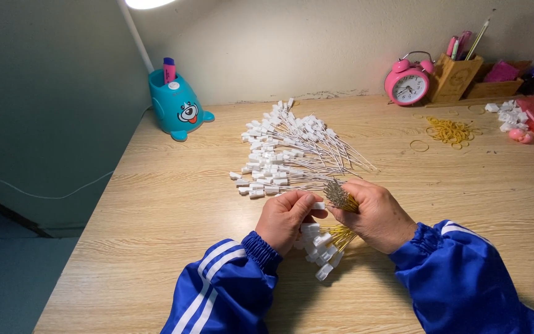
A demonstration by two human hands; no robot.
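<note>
Near the front edge of the pale wood-grain desk (156, 210), both hands meet over a bundle of thin yellow-stemmed ties with white rectangular plastic tags (324, 246). Right hand (375, 215) closed around the bundle's stems, bristly tips poking up above the fingers, white tag ends hanging below toward the desk. Left hand (287, 218) curled, fingertips pinching at the tag end just beside the right hand. Loose heap of white tagged ties (282, 151) spread on the desk just beyond the hands.

Containers: teal cartoon-faced pen pot (177, 106) at far left, holding a pink-and-purple marker (169, 69). Wooden pen holder (453, 77) at far right, pens inside, beside a pink twin-bell alarm clock (407, 83). Yellow rubber bands (449, 130) scattered near it.

Both wrists low, blue white-striped sleeves angled inward.
</note>
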